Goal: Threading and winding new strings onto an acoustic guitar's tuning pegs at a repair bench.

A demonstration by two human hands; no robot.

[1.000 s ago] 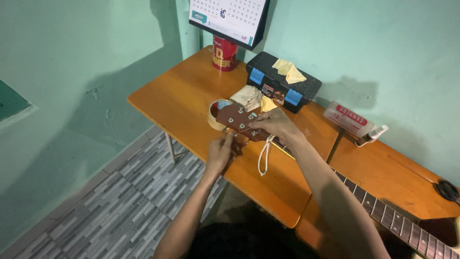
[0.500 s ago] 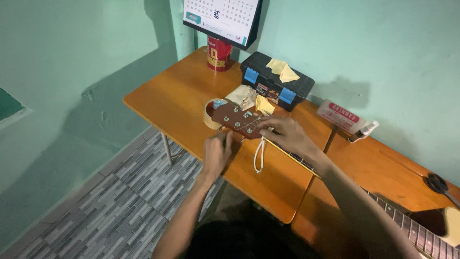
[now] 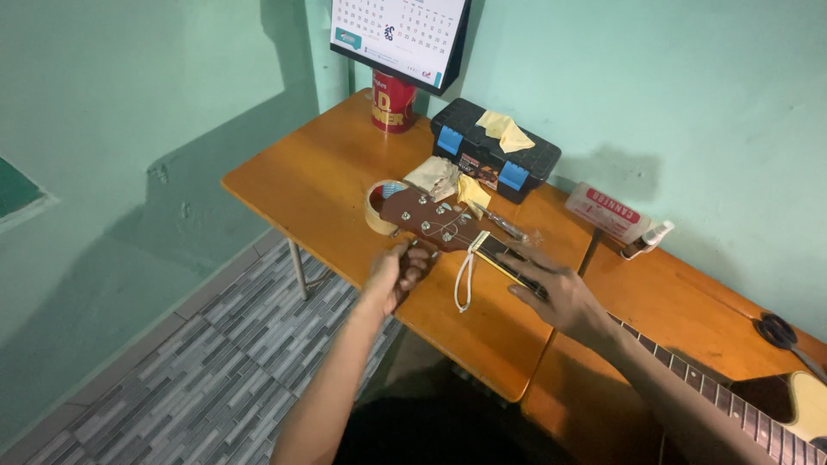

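Both hands are on the guitar now. My left hand [image 3: 398,274] curls in at the near edge of the headstock [image 3: 429,220], fingers bent around what looks like a tuning peg, though the peg itself is hidden under them. My right hand [image 3: 544,288] lies flat over the neck [image 3: 689,370] just past the nut, fingers spread and pressing down on the fretboard.

Headstock sits propped on a roll of tape [image 3: 376,209] on the orange tabletop [image 3: 301,181], neck running back toward me and to the right. A loose loop of pale string [image 3: 465,280] hangs off by the nut, so I judge that string is not wound on and tensioned yet; whether the other strings are fitted is too fine to tell from here.

Behind the headstock, a black toolbox [image 3: 495,151] with blue latches carries a yellow cloth [image 3: 506,131]; another cloth [image 3: 434,176] lies beside it. Red tin [image 3: 393,102] at the back, small white bottle [image 3: 648,239] off right.
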